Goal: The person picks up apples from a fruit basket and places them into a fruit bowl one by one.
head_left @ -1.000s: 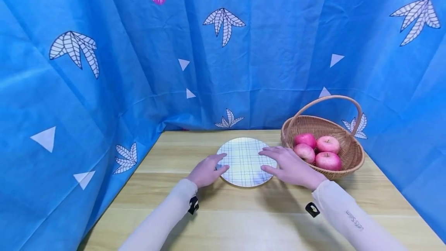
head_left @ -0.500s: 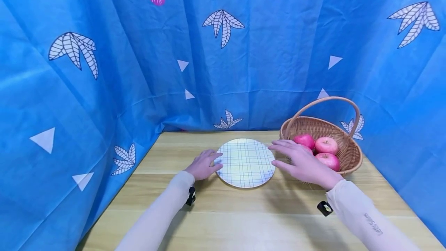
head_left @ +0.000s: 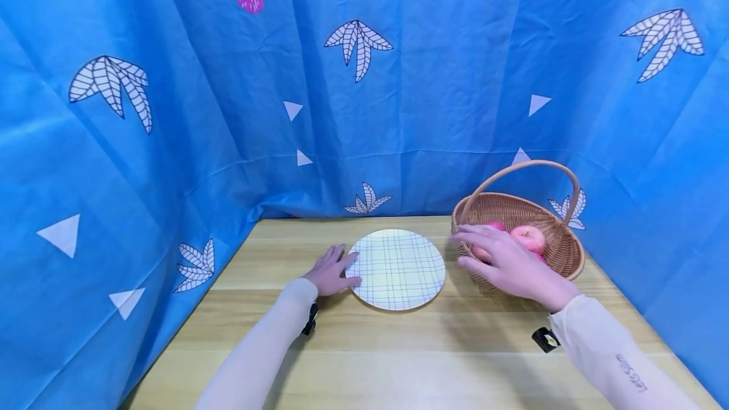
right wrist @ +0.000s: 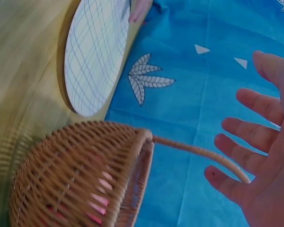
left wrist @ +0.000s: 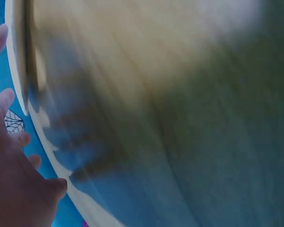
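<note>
A round, pale plate point(head_left: 395, 269) with a blue grid pattern lies flat on the table. At its left edge is my left hand point(head_left: 329, 274), fingers spread, thumb and forefinger over the rim; whether they touch it I cannot tell. My right hand point(head_left: 515, 266) hovers before a wicker basket point(head_left: 571, 258) with relaxed, parted fingers and holds nothing. In the basket lie red apples point(head_left: 528, 238), partly hidden behind that hand. The right wrist view shows the outstretched right hand point(right wrist: 267, 151) above the basket point(right wrist: 71, 165), clear of its handle point(right wrist: 194, 150).
The wooden table point(head_left: 376, 359) ends against a blue patterned curtain point(head_left: 444, 93) at the back and on both sides. The basket stands at the table's back right, its tall arched handle point(head_left: 526, 163) rising above it.
My right hand has moved right, from over the plate to in front of the basket. My left hand has drawn slightly left to the plate's edge. The view has shifted a little.
</note>
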Tool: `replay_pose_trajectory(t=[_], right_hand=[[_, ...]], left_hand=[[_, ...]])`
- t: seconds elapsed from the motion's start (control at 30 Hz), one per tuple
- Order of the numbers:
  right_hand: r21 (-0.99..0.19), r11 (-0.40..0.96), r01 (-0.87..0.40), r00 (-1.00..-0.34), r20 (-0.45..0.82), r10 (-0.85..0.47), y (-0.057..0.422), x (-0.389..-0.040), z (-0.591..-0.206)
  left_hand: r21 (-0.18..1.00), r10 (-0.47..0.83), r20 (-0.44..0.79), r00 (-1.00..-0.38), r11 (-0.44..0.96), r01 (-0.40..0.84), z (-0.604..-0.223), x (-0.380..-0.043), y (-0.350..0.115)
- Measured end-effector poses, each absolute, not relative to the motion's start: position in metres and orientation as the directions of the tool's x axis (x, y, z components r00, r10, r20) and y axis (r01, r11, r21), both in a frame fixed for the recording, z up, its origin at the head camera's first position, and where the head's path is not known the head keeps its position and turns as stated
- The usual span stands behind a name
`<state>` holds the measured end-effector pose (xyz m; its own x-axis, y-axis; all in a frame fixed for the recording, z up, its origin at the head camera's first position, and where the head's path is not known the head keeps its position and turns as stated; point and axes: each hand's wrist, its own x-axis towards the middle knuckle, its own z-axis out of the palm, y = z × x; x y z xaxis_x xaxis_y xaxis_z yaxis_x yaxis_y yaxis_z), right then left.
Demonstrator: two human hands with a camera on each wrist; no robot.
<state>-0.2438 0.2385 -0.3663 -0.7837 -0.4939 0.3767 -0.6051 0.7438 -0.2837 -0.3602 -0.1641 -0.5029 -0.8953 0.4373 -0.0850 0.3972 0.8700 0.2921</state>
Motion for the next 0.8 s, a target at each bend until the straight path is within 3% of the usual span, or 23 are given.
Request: replay_pose_trajectory(t=[0.2,0.43,0.8], right_hand=[[-0.309,0.761,-0.571,-0.808,0.375,-0.455,0.252,-0.245,-0.364],[-0.219,0.796,-0.564,-0.790,0.424,-0.443,0.264,-0.248,-0.360],[-0.257,0.798,-0.545,-0.810,0.407,-0.422,0.277,-0.251,-0.355]], left_hand=[[0.262,0.391,-0.151,-0.908,0.901,0.345,-0.503,-0.362,-0.163],[0.253,0.373,-0.167,-0.913,0.911,0.326,-0.508,-0.365,-0.161],[0.237,0.358,-0.197,-0.913,0.921,0.310,-0.509,-0.368,-0.160]])
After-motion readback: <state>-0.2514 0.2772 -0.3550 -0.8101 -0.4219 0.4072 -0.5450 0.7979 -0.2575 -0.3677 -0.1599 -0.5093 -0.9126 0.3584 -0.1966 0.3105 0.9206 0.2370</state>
